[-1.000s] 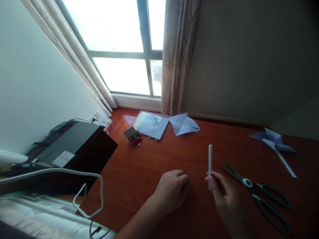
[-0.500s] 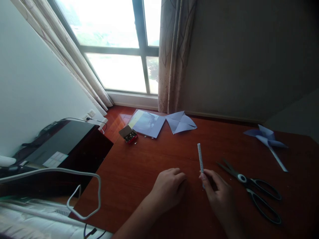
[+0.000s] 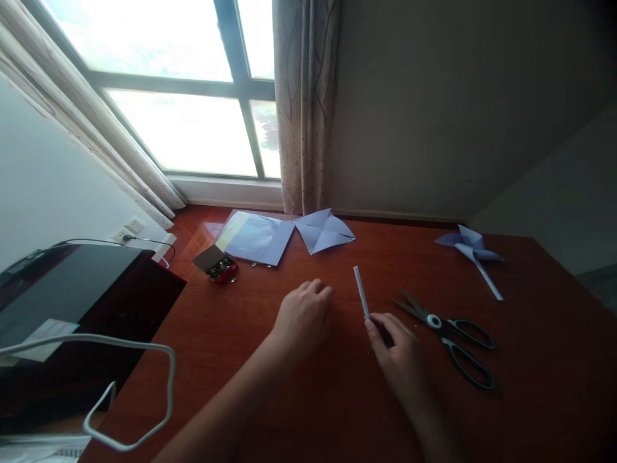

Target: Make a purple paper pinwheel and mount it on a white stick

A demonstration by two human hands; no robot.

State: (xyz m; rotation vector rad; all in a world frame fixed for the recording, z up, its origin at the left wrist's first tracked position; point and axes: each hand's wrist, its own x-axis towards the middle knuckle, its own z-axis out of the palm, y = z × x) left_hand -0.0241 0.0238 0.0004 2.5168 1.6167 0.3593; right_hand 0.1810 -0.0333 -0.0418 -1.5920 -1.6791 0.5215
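My right hand pinches the lower end of a thin white paper stick between thumb and fingers, the stick leaning up and slightly left. Over the desk to its left, my left hand has curled fingers; their tips are hidden, and I cannot make out whether anything is in them. Beyond it lies a white paper pinwheel head without a stick. Scissors with dark handles lie right of my right hand, blades apart. A pinwheel on a paper stick rests farther right.
The reddish-brown desk carries a small open box of metal pins, a few loose ones beside it, and flat sheets near the window. A white cable loops at the left edge. A dark glossy cabinet stands left.
The view has turned right, so things sit farther left. My left hand has lifted and reached forward, toward the pinwheel head. My right hand still holds the paper stick.
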